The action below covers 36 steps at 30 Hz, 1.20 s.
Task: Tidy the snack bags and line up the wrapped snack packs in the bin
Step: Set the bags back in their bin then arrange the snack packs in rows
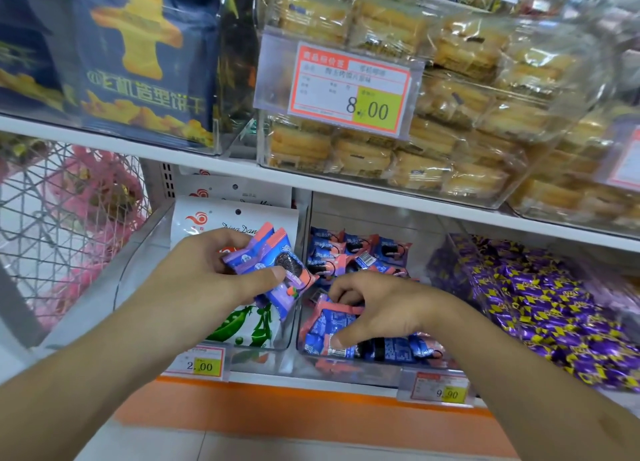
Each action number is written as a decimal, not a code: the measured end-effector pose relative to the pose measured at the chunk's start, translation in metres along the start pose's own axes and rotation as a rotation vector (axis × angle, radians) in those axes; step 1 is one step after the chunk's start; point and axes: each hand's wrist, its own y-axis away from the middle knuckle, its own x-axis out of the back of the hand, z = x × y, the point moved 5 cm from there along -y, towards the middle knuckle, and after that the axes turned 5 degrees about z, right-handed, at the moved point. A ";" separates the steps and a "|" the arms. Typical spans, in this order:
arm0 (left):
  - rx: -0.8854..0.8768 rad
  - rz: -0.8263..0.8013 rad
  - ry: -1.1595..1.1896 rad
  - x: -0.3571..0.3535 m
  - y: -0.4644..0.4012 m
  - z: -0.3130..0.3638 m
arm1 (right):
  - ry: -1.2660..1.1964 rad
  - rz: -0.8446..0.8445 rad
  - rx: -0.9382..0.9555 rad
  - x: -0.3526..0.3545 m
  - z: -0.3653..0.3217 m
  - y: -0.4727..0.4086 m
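"8.00" on the upper bin's price tag (349, 88); "2.00" (198, 363) and "9.90" (440, 390) on lower shelf-edge tags.

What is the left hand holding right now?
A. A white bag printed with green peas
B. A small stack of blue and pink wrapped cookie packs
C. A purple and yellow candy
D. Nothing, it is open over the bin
B. The left hand grips a small stack of blue and pink wrapped cookie packs, thumb pressed on top, above the white pea bag.
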 end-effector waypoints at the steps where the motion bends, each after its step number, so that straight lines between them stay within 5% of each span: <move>1: -0.003 -0.002 -0.003 0.000 0.000 0.000 | -0.041 0.039 0.011 0.002 0.001 0.003; 8: -0.025 -0.004 0.011 -0.003 0.000 0.000 | -0.322 0.507 -0.062 0.050 0.036 0.026; 14: -0.043 -0.001 0.018 -0.005 0.000 -0.001 | 0.119 0.637 -0.202 0.057 0.059 0.027; 17: -0.051 0.001 0.030 -0.005 -0.002 -0.003 | 0.287 0.766 -0.001 0.056 0.029 0.025; 20: -0.056 0.007 0.032 -0.004 -0.003 -0.005 | 0.188 0.564 0.177 0.032 0.001 0.014; 24: -0.073 -0.007 0.025 -0.005 -0.001 -0.004 | 0.163 0.290 0.174 -0.006 -0.008 -0.010; 36: -0.125 -0.055 0.075 -0.006 -0.004 -0.006 | 0.382 0.300 0.166 -0.023 -0.003 -0.046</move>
